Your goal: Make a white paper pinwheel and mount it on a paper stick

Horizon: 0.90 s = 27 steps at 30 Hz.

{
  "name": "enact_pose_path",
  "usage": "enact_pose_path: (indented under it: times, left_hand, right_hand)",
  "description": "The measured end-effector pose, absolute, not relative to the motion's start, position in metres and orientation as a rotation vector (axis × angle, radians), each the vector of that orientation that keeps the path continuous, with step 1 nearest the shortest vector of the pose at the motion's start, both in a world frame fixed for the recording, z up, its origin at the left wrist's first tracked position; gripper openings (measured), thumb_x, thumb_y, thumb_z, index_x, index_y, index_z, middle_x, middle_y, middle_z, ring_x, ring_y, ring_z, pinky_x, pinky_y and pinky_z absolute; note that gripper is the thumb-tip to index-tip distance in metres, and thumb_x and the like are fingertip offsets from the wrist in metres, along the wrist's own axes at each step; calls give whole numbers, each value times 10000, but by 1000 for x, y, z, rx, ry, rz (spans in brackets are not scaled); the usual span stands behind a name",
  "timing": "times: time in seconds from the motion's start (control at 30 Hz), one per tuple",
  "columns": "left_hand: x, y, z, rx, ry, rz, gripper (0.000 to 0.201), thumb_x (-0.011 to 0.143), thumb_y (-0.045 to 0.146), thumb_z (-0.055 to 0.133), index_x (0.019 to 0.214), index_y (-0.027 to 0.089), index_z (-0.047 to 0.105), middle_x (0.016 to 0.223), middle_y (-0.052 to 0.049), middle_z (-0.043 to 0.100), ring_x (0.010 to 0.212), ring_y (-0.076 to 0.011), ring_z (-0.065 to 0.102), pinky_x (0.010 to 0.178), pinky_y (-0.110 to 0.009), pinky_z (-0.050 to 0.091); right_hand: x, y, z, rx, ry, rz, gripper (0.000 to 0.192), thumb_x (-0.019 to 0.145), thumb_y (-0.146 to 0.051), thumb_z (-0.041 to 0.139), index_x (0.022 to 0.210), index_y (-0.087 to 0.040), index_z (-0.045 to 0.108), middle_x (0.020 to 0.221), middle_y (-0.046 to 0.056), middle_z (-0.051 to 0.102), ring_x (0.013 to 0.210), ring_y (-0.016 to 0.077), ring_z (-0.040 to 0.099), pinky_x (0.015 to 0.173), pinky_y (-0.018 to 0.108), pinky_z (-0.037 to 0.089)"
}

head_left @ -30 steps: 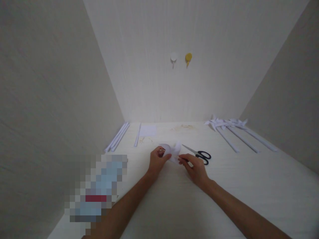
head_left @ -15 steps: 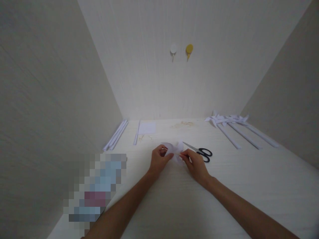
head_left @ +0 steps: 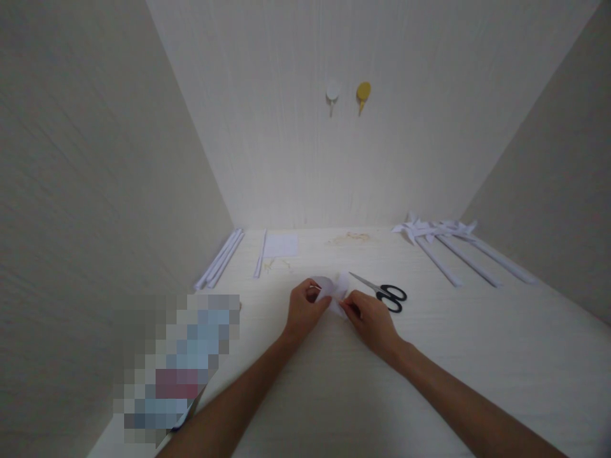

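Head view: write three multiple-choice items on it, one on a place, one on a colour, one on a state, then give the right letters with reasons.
1. Where do the scissors lie?
A. On the table, just right of the right hand
B. Hung on the back wall
C. Among the rolled sticks at the far left

2. What colour are the scissors' handles?
A. Red
B. Black
C. Yellow

3. How is the folded white paper held?
A. Flat on the table, untouched
B. By the left hand alone
C. Pinched between both hands

Answers: 1 A, the blades point left beside the right hand's knuckles; 2 B, both loops are dark black; 3 C, fingers of each hand close on the paper.
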State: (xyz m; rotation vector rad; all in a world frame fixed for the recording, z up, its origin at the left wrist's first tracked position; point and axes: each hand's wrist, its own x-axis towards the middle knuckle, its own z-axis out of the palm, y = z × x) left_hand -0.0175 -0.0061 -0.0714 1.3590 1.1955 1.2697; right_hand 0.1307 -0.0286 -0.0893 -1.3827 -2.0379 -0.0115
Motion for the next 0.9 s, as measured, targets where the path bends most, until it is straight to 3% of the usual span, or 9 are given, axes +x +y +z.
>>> enact_pose_path:
  times: [0.3,0.9]
  left_hand:
    - [-16,-7,-77,1488,1188,1263,112,560,110,595,610,153,505,555,29,591,521,-106,557,472,-180,393]
    - [-12,-12,-72,1580,1209,1296,111,568,111,593,654,161,547,584,15,604,561,-126,582,538,-207,450]
  right_hand:
    - [131,-29,-91,-1400,-2053,-21,318,838,-348,439,566,-188,480,505,6,553,464,128,495,464,231,292]
    - [123,-32,-85,-1407,-1987,37,225,759,-225,435,535,-202,434,450,-15,518,405,109,457,427,211,272]
